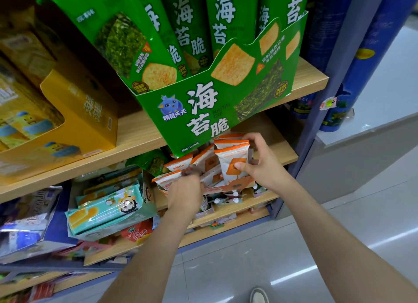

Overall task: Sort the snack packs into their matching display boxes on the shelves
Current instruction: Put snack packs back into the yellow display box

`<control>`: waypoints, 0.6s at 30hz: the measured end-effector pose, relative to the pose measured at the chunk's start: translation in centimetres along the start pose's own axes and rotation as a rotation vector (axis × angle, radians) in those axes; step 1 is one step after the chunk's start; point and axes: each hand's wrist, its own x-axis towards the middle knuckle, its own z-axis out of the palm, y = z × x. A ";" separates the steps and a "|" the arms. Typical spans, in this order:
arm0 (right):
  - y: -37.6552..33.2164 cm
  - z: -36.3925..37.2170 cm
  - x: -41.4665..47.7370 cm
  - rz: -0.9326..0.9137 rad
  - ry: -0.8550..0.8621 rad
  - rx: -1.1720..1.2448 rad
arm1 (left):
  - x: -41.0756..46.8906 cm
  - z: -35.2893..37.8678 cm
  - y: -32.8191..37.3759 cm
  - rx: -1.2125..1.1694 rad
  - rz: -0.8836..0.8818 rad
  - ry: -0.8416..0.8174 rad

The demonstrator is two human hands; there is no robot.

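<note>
Several white-and-orange snack packs [204,161] stand in an orange display box [242,184] on the second shelf, under the big green seaweed box. My right hand [260,161] grips the front upright pack [233,160], thumb on its face and fingers curled behind it. My left hand [185,193] reaches into the box's left side and its fingers hold a white-and-orange pack [167,178] there. A green seaweed pack [151,161] lies just left of the orange box.
A large green display box [217,108] of tall seaweed packs overhangs the top wooden shelf [140,135]. A yellow box [90,112] stands to its left. A teal box [108,210] and loose packs crowd the lower shelves. A blue shelf post [328,87] is at the right, grey floor below.
</note>
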 end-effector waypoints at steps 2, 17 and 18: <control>0.1 -0.1 -0.1 -0.045 -0.030 -0.062 | 1.4 -0.1 0.1 0.011 -0.028 -0.039; 1.1 0.5 -1.0 -0.188 0.150 -0.625 | 0.0 -2.1 0.5 0.133 0.031 0.024; 1.0 0.5 -1.0 -0.176 0.145 -0.655 | -0.6 -2.4 0.4 0.144 0.060 0.100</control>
